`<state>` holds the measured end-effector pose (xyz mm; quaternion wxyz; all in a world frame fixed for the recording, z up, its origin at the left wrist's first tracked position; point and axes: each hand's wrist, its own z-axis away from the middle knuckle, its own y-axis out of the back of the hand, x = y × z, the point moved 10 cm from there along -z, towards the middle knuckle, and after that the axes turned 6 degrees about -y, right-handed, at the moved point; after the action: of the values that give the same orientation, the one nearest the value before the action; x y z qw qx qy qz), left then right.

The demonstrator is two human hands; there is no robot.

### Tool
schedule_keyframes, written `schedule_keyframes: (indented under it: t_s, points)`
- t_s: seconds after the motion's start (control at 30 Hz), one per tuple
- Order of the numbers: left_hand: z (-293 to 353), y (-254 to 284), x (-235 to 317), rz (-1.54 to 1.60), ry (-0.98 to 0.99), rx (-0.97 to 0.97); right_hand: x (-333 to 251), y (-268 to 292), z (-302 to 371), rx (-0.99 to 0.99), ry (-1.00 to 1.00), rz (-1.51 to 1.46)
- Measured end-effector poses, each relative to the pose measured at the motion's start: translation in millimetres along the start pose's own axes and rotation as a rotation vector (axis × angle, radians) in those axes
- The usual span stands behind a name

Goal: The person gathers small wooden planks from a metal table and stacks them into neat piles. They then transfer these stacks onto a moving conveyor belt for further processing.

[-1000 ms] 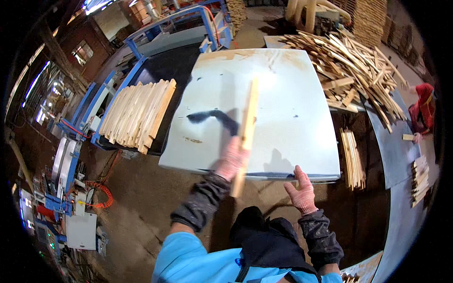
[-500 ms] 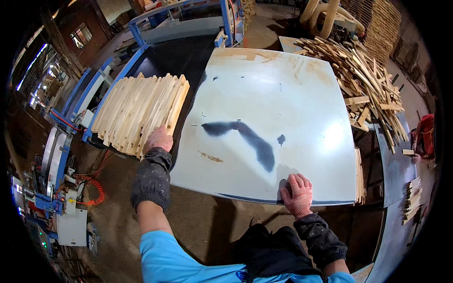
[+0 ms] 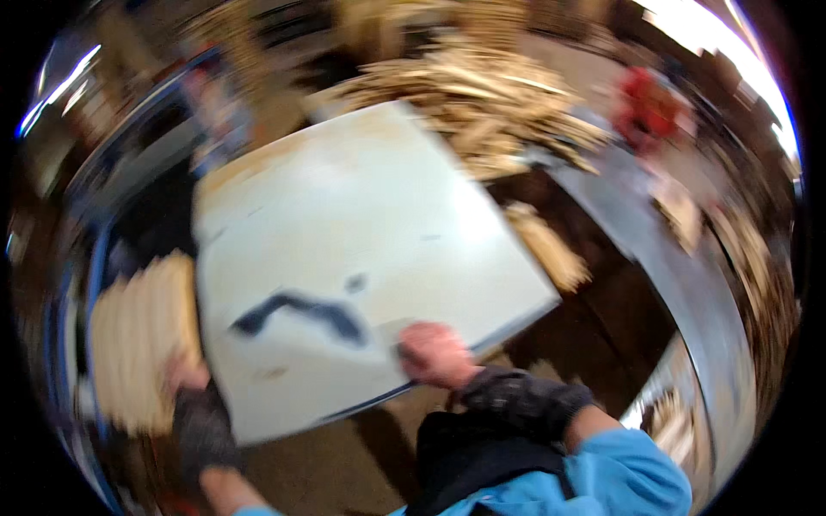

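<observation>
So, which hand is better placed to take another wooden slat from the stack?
Probably the left hand: it is at the stack of wooden slats. The right hand rests on the white table, apart from the stack.

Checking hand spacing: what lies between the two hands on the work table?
Head view: between left hand and right hand lies bare white tabletop with a dark smear.

bench (image 3: pixel 361 224): smooth pale sheet metal, matt sheen, dark smear | stacked slats (image 3: pixel 142 331): pale raw wood | heap of sticks (image 3: pixel 482 95): rough bare wood | sleeve (image 3: pixel 619 473): blue cloth
</observation>
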<state>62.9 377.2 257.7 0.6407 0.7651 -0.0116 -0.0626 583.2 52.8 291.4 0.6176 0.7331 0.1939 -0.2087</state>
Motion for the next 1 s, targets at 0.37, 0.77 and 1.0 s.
schedule_keyframes:
  t_s: [0.37,0.77,1.0]
  points:
    - [23.9,12.6,205.6,1.014,-0.198,0.025,9.5,-9.0,34.4,-0.09,-0.079,-0.599]
    - [353.1,173.7,779.8,1.58,-0.576,-0.676,311.7,136.9,367.7,0.05,-0.823,-0.871]
    - [488.3,89.7,974.9,1.493,-0.631,-1.193,439.9,168.4,562.8,0.338,-1.19,-0.913]
